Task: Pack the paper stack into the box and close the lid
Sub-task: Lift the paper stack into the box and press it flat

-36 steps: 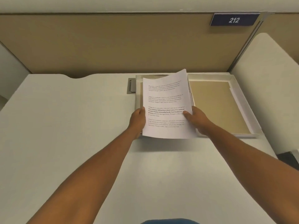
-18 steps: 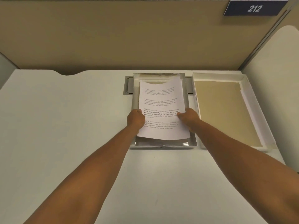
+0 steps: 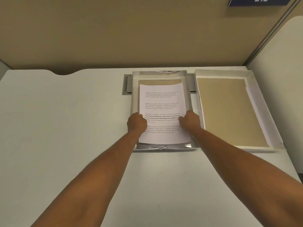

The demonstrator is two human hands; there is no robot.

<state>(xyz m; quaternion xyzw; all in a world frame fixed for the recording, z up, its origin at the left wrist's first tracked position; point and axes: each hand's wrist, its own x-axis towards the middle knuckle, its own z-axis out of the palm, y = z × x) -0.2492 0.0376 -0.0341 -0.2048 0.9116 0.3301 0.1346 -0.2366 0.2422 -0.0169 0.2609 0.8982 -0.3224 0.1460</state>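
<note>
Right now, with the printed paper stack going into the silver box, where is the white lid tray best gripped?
The white lid tray lies open side up, right of the silver box. Probably grip its two long side walls, one hand each, coming from above: the walls stand upright and exposed.

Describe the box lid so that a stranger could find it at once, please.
On the white desk, look right of the silver box where both hands hold paper. The lid lies there upturned: white walls, brown inside, nothing in it.
</note>
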